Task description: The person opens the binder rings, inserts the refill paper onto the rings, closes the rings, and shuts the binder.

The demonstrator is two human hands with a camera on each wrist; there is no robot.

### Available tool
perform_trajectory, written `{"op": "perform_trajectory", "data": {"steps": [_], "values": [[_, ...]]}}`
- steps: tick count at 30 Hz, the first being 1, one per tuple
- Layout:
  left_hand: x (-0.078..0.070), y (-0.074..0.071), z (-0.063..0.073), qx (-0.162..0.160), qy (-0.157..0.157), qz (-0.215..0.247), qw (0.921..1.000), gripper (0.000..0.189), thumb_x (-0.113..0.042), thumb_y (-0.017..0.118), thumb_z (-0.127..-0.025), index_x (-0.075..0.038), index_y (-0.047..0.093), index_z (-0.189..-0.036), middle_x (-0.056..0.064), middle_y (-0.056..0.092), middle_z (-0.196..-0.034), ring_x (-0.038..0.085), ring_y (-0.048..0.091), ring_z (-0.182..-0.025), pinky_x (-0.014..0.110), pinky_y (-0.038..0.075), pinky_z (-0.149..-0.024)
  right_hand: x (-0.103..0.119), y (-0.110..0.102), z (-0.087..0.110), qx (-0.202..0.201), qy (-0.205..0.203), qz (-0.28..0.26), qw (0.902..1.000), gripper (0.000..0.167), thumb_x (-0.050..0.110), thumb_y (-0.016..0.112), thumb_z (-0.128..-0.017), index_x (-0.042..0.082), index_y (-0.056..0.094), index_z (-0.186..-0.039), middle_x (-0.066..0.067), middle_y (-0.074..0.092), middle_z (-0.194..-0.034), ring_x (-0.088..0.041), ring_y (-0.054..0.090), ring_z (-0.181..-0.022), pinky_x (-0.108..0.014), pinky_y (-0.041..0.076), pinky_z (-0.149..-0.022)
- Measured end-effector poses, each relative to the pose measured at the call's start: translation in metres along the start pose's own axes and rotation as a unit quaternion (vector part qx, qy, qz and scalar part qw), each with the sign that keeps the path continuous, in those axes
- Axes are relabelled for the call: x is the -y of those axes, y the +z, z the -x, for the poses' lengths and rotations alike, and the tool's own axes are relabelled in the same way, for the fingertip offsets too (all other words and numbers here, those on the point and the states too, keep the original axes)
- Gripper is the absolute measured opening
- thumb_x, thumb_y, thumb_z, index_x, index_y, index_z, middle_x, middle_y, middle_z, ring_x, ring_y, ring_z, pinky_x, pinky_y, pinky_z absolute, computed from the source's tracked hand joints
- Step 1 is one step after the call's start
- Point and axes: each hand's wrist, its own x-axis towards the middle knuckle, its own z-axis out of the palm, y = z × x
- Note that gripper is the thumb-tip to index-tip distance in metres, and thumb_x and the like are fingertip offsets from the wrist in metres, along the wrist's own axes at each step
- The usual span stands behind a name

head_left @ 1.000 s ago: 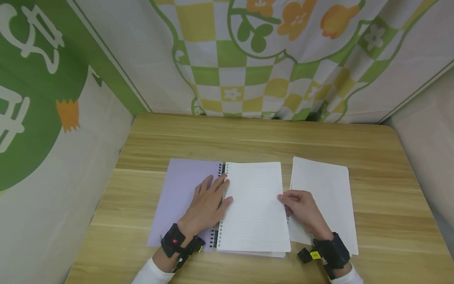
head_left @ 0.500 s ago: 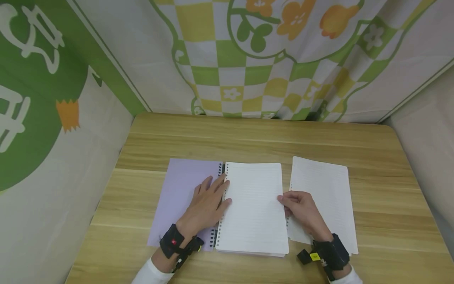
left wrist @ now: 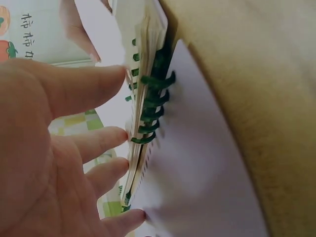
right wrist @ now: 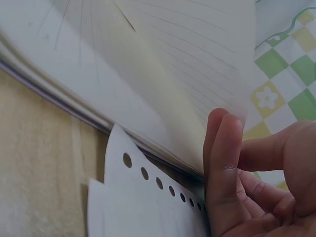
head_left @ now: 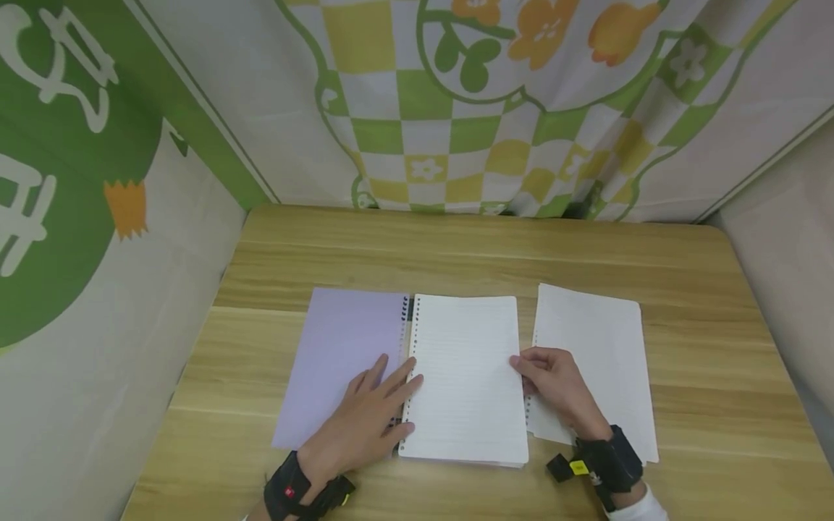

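An open ring-bound notebook lies with its lilac cover (head_left: 345, 340) to the left and white lined pages (head_left: 465, 376) to the right. Green binder rings (left wrist: 155, 106) show along the spine in the left wrist view. My left hand (head_left: 358, 423) lies across the cover near the spine, fingers spread, fingertips touching the punched edge of the pages. My right hand (head_left: 554, 380) pinches the right edge of a lined sheet (right wrist: 197, 44) between thumb and fingers; the right wrist view shows that sheet lifted and bowed over the others.
Loose punched sheets (head_left: 593, 347) lie on the wooden table (head_left: 489, 253) to the right of the notebook, partly under my right hand. A checked curtain (head_left: 469, 145) hangs behind the table. Printed cloth (head_left: 189, 253) walls the left side.
My left hand has slid down the spine toward the table's near edge. The top sheet's lower corner has shifted slightly left. My right hand keeps its pinch in nearly the same place.
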Motion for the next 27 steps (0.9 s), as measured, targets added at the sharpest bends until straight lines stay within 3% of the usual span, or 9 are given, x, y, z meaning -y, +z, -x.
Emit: {"op": "perform_trajectory", "data": {"steps": [10,17,27], "values": [[0.001,0.005,0.003,0.010,0.004,-0.014,0.9998,0.074,-0.038,0.071,-0.102,-0.019,0.040,-0.166,0.007,0.020,-0.179,0.053,0.012,-0.162,0.075,0.023,-0.123,-0.002,-0.006,-0.002,0.004,-0.027,0.034,0.9991,0.025,0.022,0.073,-0.103,-0.001,0.077,-0.111,-0.005,0.073,-0.073,-0.020,0.066,-0.064,-0.026,0.052,-0.062],[-0.001,0.005,0.003,0.026,-0.006,-0.029,0.9992,0.087,-0.045,0.078,-0.095,-0.021,0.037,-0.168,0.005,0.017,-0.180,0.051,0.010,-0.163,0.073,0.022,-0.125,-0.006,-0.021,0.001,0.007,-0.039,0.029,0.9988,0.026,0.017,0.072,-0.104,-0.006,0.076,-0.114,-0.012,0.079,-0.086,-0.022,0.076,-0.073,-0.030,0.063,-0.065],[-0.002,0.005,0.001,0.023,-0.012,-0.047,0.9986,0.097,-0.050,0.083,-0.087,-0.021,0.037,-0.168,0.004,0.018,-0.180,0.051,0.012,-0.163,0.070,0.022,-0.127,-0.011,-0.044,0.003,-0.021,-0.021,0.039,0.9988,0.030,0.020,0.071,-0.104,-0.007,0.073,-0.117,-0.012,0.078,-0.087,-0.022,0.077,-0.075,-0.031,0.064,-0.067]]}}
